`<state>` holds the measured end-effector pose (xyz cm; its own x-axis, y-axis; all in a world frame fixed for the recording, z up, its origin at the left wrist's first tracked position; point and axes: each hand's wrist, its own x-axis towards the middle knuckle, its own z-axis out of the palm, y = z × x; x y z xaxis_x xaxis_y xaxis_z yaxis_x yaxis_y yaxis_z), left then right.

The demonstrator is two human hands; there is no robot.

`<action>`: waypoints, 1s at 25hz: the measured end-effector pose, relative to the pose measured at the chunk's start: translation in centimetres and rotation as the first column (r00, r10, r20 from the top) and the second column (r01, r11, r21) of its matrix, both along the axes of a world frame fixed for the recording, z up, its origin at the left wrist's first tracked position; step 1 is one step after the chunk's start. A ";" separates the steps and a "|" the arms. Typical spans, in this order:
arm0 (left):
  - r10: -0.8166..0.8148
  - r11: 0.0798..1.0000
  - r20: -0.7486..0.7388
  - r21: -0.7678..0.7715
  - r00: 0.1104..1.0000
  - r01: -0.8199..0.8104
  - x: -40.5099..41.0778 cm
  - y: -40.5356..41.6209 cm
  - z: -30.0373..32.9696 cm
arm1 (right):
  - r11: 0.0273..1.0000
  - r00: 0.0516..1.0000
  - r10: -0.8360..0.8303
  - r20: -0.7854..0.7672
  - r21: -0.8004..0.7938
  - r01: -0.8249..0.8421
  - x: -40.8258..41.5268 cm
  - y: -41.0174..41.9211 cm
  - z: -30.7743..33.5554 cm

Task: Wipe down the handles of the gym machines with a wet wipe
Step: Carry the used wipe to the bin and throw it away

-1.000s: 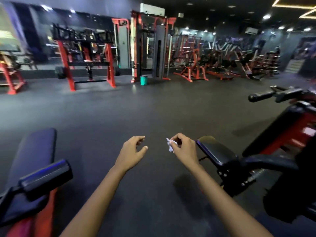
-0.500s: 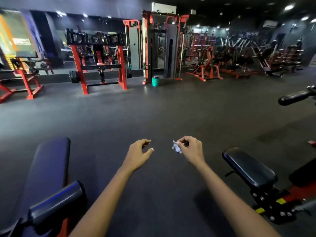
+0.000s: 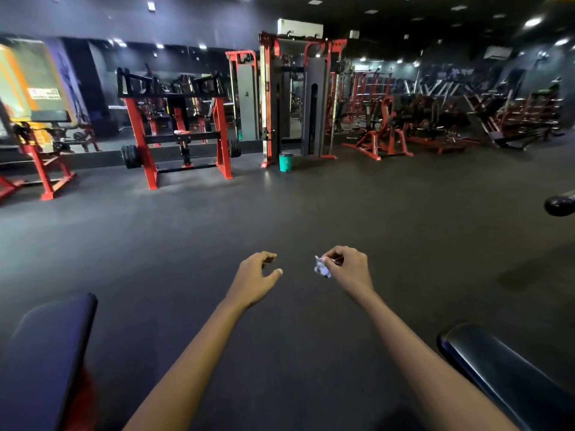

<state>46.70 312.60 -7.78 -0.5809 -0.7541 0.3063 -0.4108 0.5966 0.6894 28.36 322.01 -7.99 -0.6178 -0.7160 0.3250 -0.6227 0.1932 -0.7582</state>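
Dark rubber gym flooring fills the middle of the frame, with mirrored walls and rows of equipment across the top. Largest of the nearby apparatus is the red-and-black steel plate-loaded machine at upper left of centre; beside it stands the tall grey-and-red cable tower, with a small green plastic bin at its foot. Black padded vinyl bench pads sit at the lower left and lower right corners, and a black rounded rubber handle end enters at the right edge. Both forearms extend into the centre of the frame. The left hand holds nothing, its fingers loosely curled. The right hand pinches the small crumpled white wet wipe between thumb and fingertips, just right of centre, clear of any machine. The wipe is judged light, soft and limp, likely damp and prone to tearing; a fuller fold across the palm should serve better when wrapping a handle.
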 end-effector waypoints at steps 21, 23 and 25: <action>-0.036 0.999 0.047 -0.030 0.998 0.037 -37.1 -54.6 2.6 | 0.995 0.996 -0.092 -0.011 0.039 0.092 -35.9 -52.8 4.0; -0.046 0.999 0.047 -0.019 0.998 0.047 -40.7 -59.5 2.6 | 0.995 0.995 -0.097 -0.024 0.034 0.098 -39.4 -57.7 4.0; -0.064 0.998 0.048 -0.005 0.997 0.064 -44.8 -64.2 2.0 | 0.995 0.995 -0.100 -0.013 0.022 0.101 -43.3 -62.8 3.6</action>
